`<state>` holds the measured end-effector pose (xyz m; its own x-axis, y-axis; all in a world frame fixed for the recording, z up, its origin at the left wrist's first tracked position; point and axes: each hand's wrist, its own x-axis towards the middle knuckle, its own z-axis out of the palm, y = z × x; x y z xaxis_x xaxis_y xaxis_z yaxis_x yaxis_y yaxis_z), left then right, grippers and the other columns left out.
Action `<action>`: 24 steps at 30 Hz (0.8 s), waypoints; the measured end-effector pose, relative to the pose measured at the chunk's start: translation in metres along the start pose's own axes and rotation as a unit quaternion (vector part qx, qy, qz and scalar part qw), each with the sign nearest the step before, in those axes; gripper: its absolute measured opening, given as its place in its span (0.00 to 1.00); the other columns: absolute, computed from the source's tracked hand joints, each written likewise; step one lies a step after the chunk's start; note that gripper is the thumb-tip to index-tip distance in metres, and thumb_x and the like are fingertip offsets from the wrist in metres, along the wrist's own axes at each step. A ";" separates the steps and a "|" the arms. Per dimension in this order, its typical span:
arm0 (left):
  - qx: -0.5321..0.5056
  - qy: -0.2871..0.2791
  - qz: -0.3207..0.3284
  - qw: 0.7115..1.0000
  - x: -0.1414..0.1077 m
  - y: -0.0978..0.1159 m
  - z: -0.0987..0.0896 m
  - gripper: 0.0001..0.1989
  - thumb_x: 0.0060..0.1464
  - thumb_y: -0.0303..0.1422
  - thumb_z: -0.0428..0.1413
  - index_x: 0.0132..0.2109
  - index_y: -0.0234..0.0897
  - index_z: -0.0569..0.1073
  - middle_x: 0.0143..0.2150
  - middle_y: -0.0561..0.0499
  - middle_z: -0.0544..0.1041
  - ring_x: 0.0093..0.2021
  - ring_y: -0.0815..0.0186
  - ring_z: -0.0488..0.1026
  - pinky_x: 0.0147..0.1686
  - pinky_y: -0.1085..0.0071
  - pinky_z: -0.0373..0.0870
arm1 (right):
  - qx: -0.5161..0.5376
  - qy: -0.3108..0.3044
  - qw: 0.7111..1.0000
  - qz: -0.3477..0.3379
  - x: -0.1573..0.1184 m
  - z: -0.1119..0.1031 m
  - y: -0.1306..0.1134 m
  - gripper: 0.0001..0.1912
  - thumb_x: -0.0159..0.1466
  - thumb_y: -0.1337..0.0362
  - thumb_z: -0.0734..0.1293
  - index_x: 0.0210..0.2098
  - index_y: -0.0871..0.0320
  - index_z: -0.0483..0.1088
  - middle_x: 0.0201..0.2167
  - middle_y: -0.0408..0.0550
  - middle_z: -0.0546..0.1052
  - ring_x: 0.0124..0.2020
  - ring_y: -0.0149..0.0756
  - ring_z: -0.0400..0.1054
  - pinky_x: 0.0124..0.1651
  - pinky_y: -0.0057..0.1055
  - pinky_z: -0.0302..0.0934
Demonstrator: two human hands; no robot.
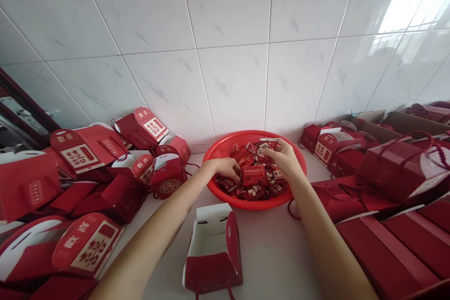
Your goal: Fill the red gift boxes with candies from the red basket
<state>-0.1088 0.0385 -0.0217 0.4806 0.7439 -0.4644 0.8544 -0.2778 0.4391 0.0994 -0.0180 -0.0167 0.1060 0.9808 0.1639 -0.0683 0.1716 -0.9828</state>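
Note:
A round red plastic basket [246, 206] stands on the counter, filled with red-wrapped sweets [270, 187]. My right hand [281, 159] is over the basket's far side, its fingertips pinching a white-and-red wrapped sweet [263, 149]. My left hand [225, 169] rests curled among the sweets at the near left, and I cannot tell whether it holds one. A small red packet [253, 175] lies between my hands. Nearer to me, an open red gift box [211, 248] with a white inside stands below the basket, and neither hand touches it.
Heaps of red gift boxes [79, 154] printed with double-happiness characters crowd the white counter [274, 253] on the left. More red boxes [397, 243] and brown cartons [415, 124] stand on the right. A white tiled wall [225, 47] rises behind the basket.

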 end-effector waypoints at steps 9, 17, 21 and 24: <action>-0.064 -0.028 0.046 0.996 0.003 -0.005 -0.002 0.16 0.36 0.30 0.62 0.38 0.38 0.82 0.30 0.56 0.80 0.32 0.65 0.74 0.31 0.75 0.67 | 0.015 -0.005 1.000 -0.002 0.000 0.000 -0.001 0.14 0.47 0.61 0.73 0.32 0.55 0.68 0.28 0.43 0.77 0.30 0.40 0.74 0.36 0.37 0.69; -0.049 -0.083 -0.002 0.995 0.003 0.000 -0.004 0.25 0.29 0.32 0.68 0.42 0.41 0.82 0.34 0.55 0.82 0.36 0.62 0.77 0.32 0.74 0.71 | 0.021 -0.005 1.000 0.001 -0.001 0.000 -0.002 0.14 0.47 0.62 0.72 0.32 0.56 0.68 0.28 0.44 0.78 0.30 0.40 0.75 0.36 0.37 0.69; -0.054 -0.072 -0.015 0.996 0.000 0.000 -0.004 0.23 0.29 0.31 0.68 0.40 0.40 0.82 0.32 0.55 0.82 0.34 0.62 0.77 0.30 0.73 0.71 | 0.003 -0.002 1.000 0.002 -0.001 0.000 -0.002 0.14 0.47 0.61 0.73 0.32 0.55 0.67 0.28 0.44 0.78 0.30 0.40 0.75 0.35 0.37 0.69; -0.081 -0.052 -0.001 0.995 -0.004 0.000 -0.005 0.22 0.29 0.31 0.68 0.39 0.40 0.82 0.31 0.55 0.81 0.32 0.63 0.76 0.29 0.73 0.70 | 0.006 -0.006 1.000 0.009 -0.001 0.000 -0.002 0.14 0.47 0.61 0.73 0.32 0.55 0.67 0.28 0.44 0.78 0.29 0.40 0.74 0.34 0.37 0.68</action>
<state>-0.1120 0.0387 -0.0162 0.5035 0.6750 -0.5394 0.8164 -0.1674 0.5527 0.0991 -0.0197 -0.0147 0.0925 0.9848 0.1471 -0.0812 0.1547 -0.9846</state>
